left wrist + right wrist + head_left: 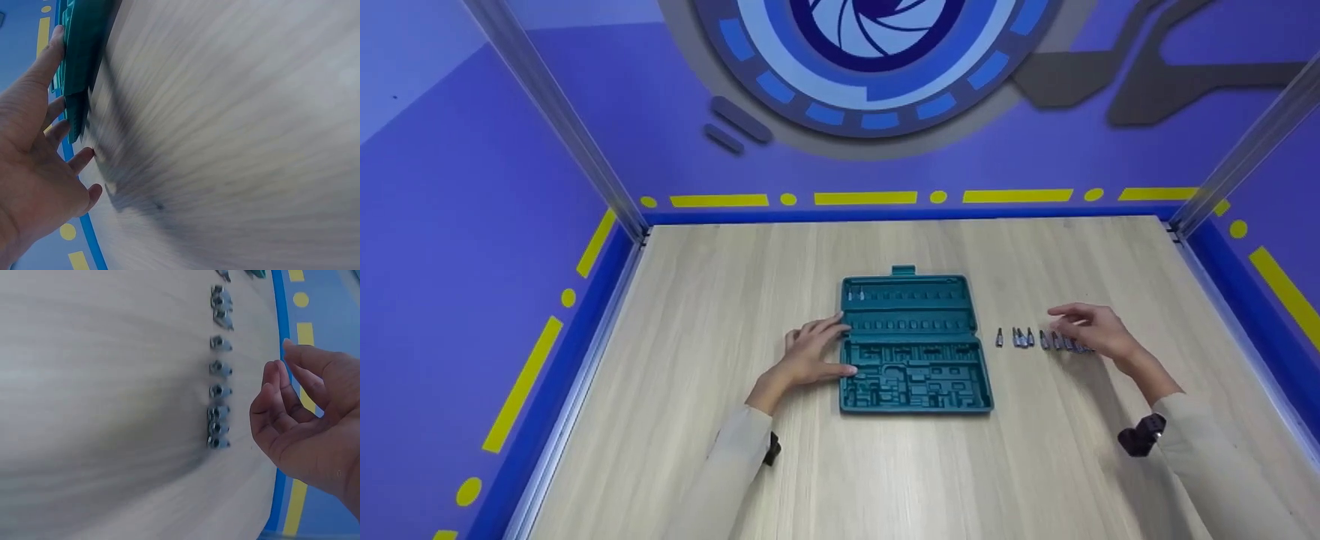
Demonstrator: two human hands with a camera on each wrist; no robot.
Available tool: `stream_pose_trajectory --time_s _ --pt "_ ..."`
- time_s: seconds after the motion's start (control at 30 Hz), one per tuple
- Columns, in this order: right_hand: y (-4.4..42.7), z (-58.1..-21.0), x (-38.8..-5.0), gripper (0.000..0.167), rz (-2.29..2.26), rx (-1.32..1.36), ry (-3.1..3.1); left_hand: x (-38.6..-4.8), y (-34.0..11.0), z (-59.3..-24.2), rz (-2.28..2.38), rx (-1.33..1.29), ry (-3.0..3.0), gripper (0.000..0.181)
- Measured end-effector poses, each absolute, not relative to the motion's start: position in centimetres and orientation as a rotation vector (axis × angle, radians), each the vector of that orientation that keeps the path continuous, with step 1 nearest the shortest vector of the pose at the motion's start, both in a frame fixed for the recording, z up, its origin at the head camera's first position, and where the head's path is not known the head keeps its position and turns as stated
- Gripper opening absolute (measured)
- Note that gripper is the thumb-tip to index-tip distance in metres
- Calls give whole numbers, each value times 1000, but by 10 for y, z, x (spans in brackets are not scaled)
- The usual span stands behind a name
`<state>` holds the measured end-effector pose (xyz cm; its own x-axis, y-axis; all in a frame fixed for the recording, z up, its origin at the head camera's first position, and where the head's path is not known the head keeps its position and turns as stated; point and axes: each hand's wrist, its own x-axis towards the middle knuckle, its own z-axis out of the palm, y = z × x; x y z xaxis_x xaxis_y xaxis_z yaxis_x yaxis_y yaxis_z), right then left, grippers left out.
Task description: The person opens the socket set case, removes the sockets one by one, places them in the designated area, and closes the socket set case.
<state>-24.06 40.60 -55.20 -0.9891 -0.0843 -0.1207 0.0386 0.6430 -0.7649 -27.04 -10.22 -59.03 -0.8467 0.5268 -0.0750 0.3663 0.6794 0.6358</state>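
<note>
An open green plastic bit case (pixel 915 339) lies on the table with its moulded compartments facing up. Two small bits (pixel 856 295) stand in the left end of its top row. My left hand (pixel 808 356) rests along the case's left edge, thumb over the rim and fingers spread; in the left wrist view the left hand (pixel 45 140) touches the green side. To the right of the case, several metal screwdriver bits (pixel 1021 337) lie in a row. Over the row's right end hovers my right hand (pixel 1099 330), loosely bent and holding nothing. It hides some bits (pixel 219 391) from the head view.
The light wood table (pixel 712 300) is bounded by blue panels (pixel 885 169) at the back and both sides. Metal posts (pixel 585 142) stand at the back corners. The case's latch (pixel 903 270) sticks out at its far edge.
</note>
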Motion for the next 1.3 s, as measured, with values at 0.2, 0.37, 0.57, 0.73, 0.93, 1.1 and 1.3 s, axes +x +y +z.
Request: stream_pose_trajectory --time_s 0.2,0.37,0.57,0.73,0.93,1.1,1.3 --pt "376 -552 -251 39 -1357 -151 2603 -271 -101 -590 883 694 2651 78" --pt "349 -552 -260 39 -1385 -212 2542 -271 -100 -589 881 696 2644 79" --pt "322 -552 -270 37 -1393 -284 2493 -269 -98 -587 850 692 2666 79" --pt "301 -549 -277 38 -1382 -275 2480 -268 -96 -584 892 659 2606 82" --pt "275 -550 -284 39 -1415 -312 2421 -263 -92 -584 929 615 2535 85" --pt "260 -554 -288 36 -1417 -345 2414 -258 -82 -587 879 601 2536 97" --pt "239 -552 -301 38 -1414 -354 2411 -257 -80 -592 858 609 2635 101"
